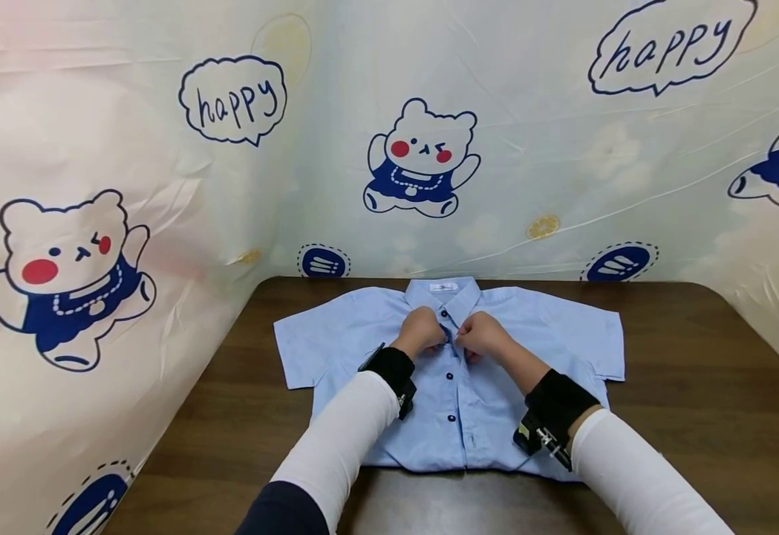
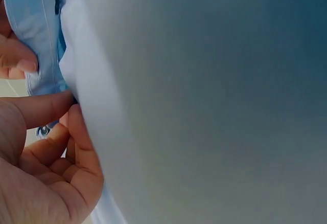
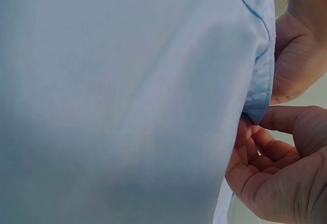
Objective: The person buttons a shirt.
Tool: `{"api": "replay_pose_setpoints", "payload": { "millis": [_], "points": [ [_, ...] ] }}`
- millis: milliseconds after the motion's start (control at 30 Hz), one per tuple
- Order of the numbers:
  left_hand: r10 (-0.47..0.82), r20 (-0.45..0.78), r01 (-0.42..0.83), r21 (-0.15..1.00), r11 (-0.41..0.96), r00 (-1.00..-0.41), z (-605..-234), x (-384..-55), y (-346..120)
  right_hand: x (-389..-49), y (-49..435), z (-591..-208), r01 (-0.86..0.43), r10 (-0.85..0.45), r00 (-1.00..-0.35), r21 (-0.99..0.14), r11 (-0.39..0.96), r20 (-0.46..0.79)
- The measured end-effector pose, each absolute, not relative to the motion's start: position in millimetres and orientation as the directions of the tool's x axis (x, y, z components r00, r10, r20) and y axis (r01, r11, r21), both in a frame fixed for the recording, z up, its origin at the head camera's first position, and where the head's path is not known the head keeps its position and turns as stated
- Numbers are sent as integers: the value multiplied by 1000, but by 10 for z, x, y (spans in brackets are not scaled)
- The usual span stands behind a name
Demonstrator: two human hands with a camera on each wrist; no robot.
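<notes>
A dark brown wood-grain surface fills the lower part of the head view, its far corners rounded. Behind it and along both sides hangs a glossy, creased plastic backdrop in pale cream, pink and blue, printed with cartoon bears in navy outfits, "happy" speech bubbles and round navy badges. The light is soft and even, with faint sheen on the sheet's wrinkles.

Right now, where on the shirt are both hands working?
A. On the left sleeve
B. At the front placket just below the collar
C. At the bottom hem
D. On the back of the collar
B: the left hand and right hand meet and pinch the shirt front just under the collar, above the dark buttons.
</notes>
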State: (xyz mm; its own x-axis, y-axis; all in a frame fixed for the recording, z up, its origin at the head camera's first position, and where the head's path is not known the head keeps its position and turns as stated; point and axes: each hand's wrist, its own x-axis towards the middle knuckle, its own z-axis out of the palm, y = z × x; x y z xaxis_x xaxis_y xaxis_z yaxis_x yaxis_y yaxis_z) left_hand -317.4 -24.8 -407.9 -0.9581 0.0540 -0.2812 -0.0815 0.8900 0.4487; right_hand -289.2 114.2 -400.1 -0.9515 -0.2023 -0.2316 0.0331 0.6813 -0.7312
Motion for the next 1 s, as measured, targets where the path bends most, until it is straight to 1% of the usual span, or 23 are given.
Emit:
{"api": "replay_pose_setpoints", "payload": {
  "millis": [100,200,267,333,433,533,700,1000],
  "points": [
    [31,-289,-118,482,868,-957,-4093,-3145,-241,-2891,1137,-4016,38,-193,-955,-736,676,-227],
    [5,-292,-170,569,805,-956,-4095,-3108,-259,-2888,1133,-4016,35,-180,-960,-730,682,-214],
    [-14,-315,-236,680,694,-949,-4089,-3080,-283,-2887,1126,-4000,26,-171,-965,-722,691,-199],
    [-11,-339,-289,786,546,-941,-4076,-3044,-315,-2889,1117,-3978,13,-169,-969,-718,695,-181],
    [26,-373,-345,881,324,-927,-4050,-2996,-357,-2894,1103,-3952,-8,-168,-974,-719,695,-151],
    [80,-376,-349,907,233,-923,-4032,-2961,-391,-2901,1097,-3939,-11,-164,-977,-729,685,-139],
    [120,-380,-351,913,205,-917,-4048,-2922,-417,-2889,1088,-3930,-3,-168,-974,-736,677,-150],
    [60,-355,-345,929,136,-933,-4080,-2864,-380,-2872,1079,-3949,-12,-187,-971,-748,664,-151]
  ]
}}
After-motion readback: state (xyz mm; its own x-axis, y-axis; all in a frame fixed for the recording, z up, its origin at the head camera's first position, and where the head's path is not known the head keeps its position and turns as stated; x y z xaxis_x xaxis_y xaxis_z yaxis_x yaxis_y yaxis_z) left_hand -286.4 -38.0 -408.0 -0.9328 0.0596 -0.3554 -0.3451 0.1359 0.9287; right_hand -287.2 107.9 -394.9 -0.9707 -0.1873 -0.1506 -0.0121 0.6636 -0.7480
